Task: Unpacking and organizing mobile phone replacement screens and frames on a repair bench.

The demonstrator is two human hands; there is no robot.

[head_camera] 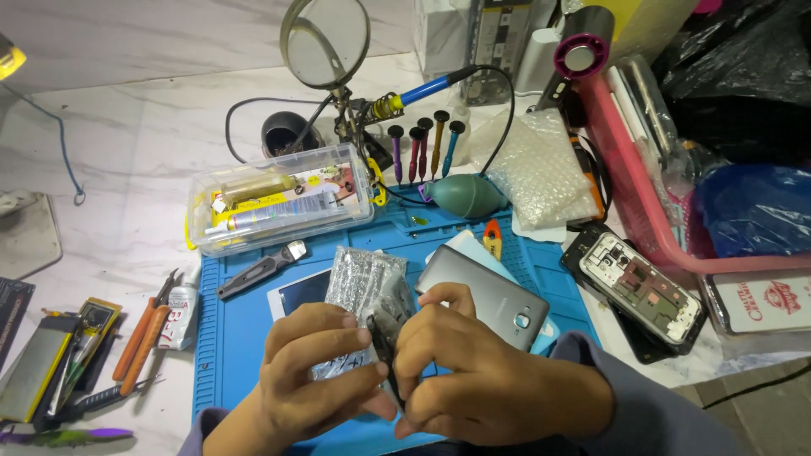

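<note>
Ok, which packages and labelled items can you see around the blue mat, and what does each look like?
Silver foil pouch: held in the left hand, crinkled, rectangular.
Clear plastic box: behind the mat, holds labelled tubes.
Small white tube: left of the mat, red print.
White card: far right, red emblem.
Bubble-wrap bag: back right, clear.

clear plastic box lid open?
No: the clear plastic box behind the blue mat has its lid shut flat, with tubes lying inside it.

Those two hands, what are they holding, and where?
Both hands, left hand and right hand, pinch a small silvery plastic pouch at its lower end.
</note>
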